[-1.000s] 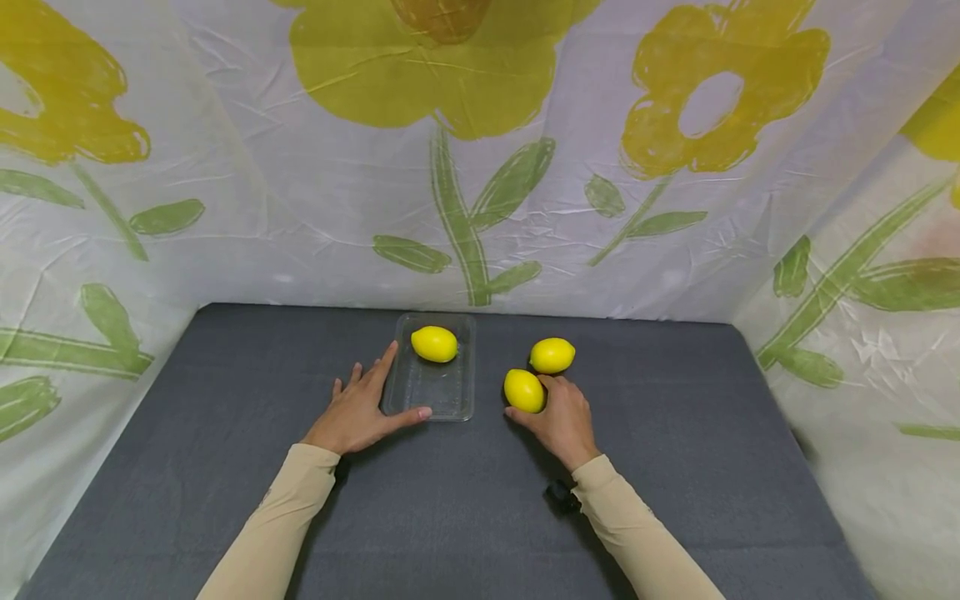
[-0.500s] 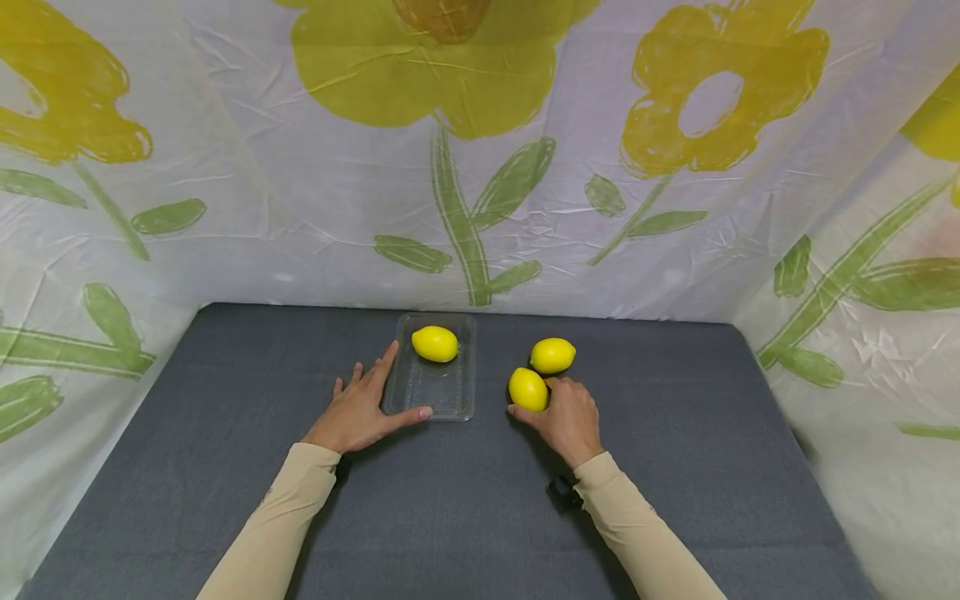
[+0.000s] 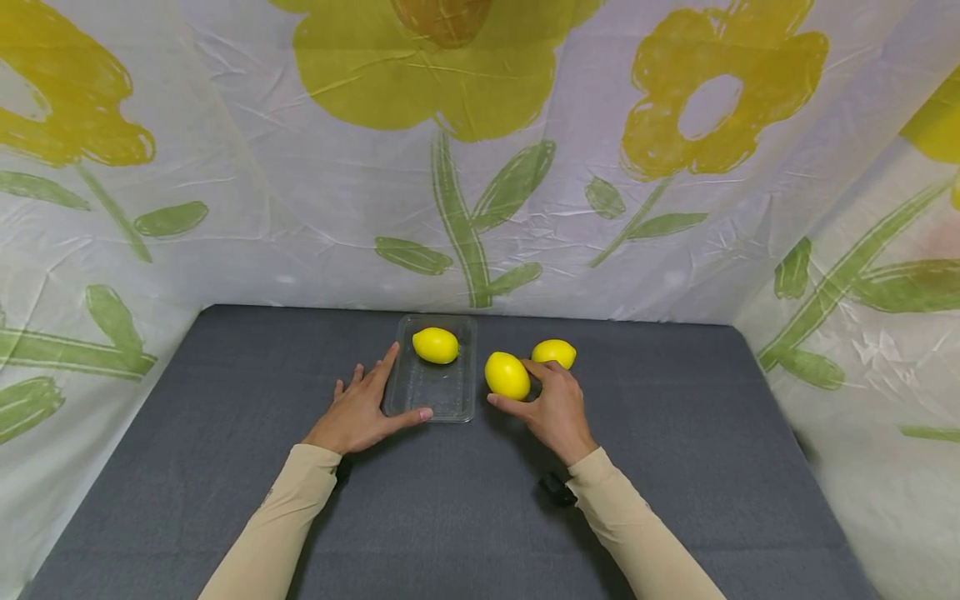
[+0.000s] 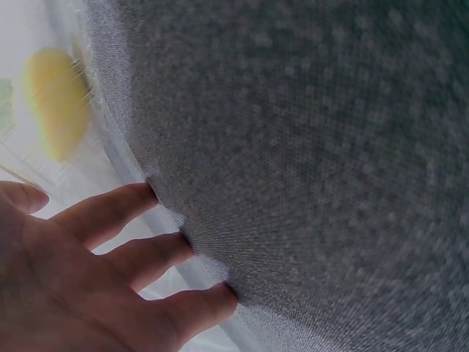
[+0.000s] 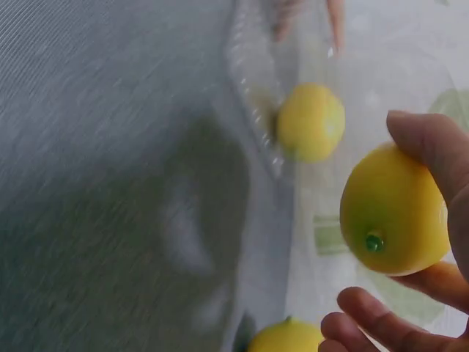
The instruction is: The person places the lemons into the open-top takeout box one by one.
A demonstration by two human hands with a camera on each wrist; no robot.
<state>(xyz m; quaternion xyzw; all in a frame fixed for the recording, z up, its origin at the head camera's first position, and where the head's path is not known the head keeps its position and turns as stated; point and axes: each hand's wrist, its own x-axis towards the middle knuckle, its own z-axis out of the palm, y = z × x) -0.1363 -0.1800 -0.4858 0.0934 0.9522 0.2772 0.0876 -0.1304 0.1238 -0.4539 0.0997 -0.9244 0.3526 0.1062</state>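
Note:
A lemon (image 3: 507,377) is pinched between the thumb and fingers of my right hand (image 3: 556,412); in the right wrist view this lemon (image 5: 394,211) hangs above the cloth, its green stem end showing. Left of it lies a clear plastic tray (image 3: 431,406) with a second lemon (image 3: 435,345) inside, toward the back. My left hand (image 3: 356,414) spreads its fingers along the tray's left side and its thumb at the front corner. In the left wrist view the fingertips (image 4: 220,293) touch the dark cloth. Behind my right hand rests a third lemon (image 3: 554,352), partly covered by the fingers.
Dark grey cloth covers the table (image 3: 450,517). A white sheet (image 3: 322,192) printed with yellow flowers hangs behind the table's back edge and along both sides. A small black device (image 3: 557,490) sits under my right wrist.
My right hand has lifted the lemon off the cloth and carried it left, toward the tray. The left hand, the tray and the other lemons stay where they were.

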